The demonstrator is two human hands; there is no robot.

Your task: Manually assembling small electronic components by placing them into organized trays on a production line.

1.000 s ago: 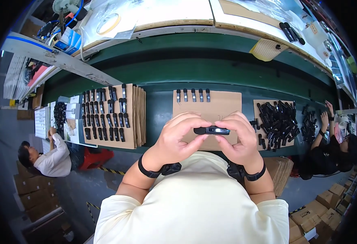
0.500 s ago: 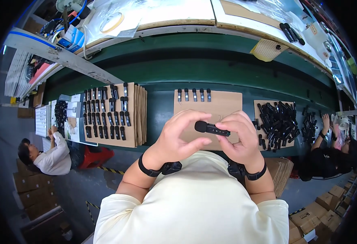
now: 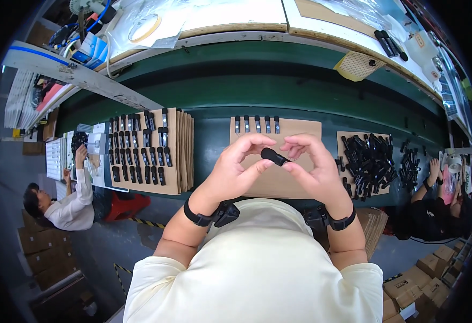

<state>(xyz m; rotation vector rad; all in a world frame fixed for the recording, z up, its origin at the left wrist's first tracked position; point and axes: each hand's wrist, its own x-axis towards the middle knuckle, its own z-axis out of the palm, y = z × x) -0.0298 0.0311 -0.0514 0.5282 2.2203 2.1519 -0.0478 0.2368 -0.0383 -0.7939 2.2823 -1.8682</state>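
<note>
A small black clip-on wireless microphone with a rounded foam tip (image 3: pixel 269 154) is between my two hands, above a brown cardboard sheet (image 3: pixel 300 129). My left hand (image 3: pixel 236 167) curls round the foam end, its thumb against it. The other end is at the thumb of my right hand (image 3: pixel 319 169), whose fingers bend over it. Both hands appear closed on the microphone. At the sheet's far edge, several similar microphones (image 3: pixel 257 125) lie in a row.
Rows of microphones (image 3: pixel 139 156) lie on stacked cardboard at the left. A heap of them (image 3: pixel 367 164) fills a sheet at the right. Two people sit along the green bench (image 3: pixel 214 145), one on each side. A white shelf (image 3: pixel 230 16) spans the back.
The microphone has turned, its buttoned face no longer showing, and its body now points down to the right. My left fingers have come in to the foam tip. The left co-worker's arm has reached forward.
</note>
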